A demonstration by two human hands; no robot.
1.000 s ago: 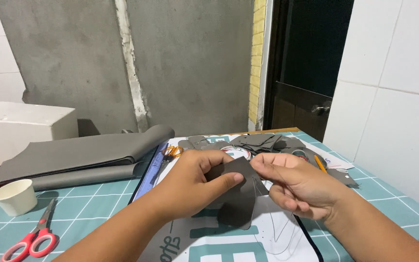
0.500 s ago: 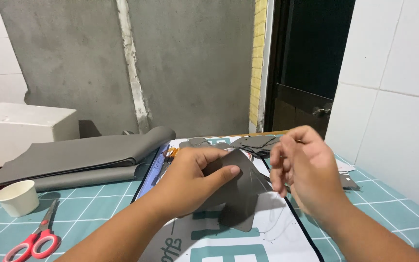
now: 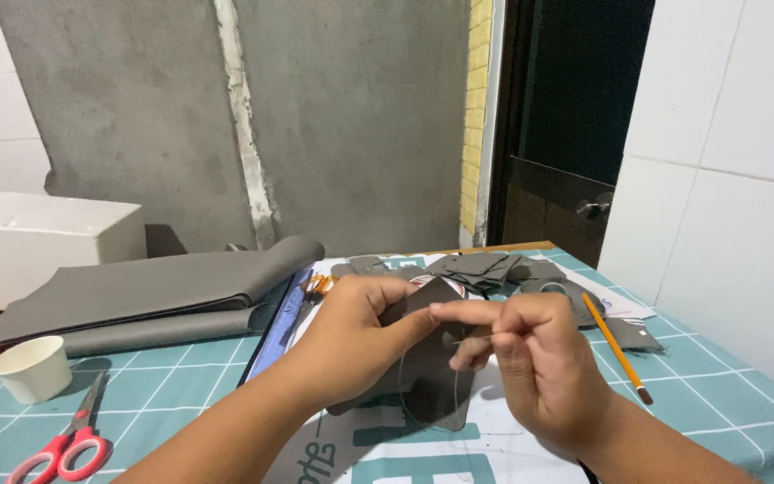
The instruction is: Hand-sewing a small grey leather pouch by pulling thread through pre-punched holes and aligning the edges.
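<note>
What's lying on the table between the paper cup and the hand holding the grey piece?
In the head view, red-handled scissors lie between the paper cup and the left hand, on the teal grid mat; the rest is bare mat.

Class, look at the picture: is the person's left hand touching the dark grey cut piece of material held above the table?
Touching. The head view shows the left hand gripping the dark grey piece, thumb pressed across its front.
</note>
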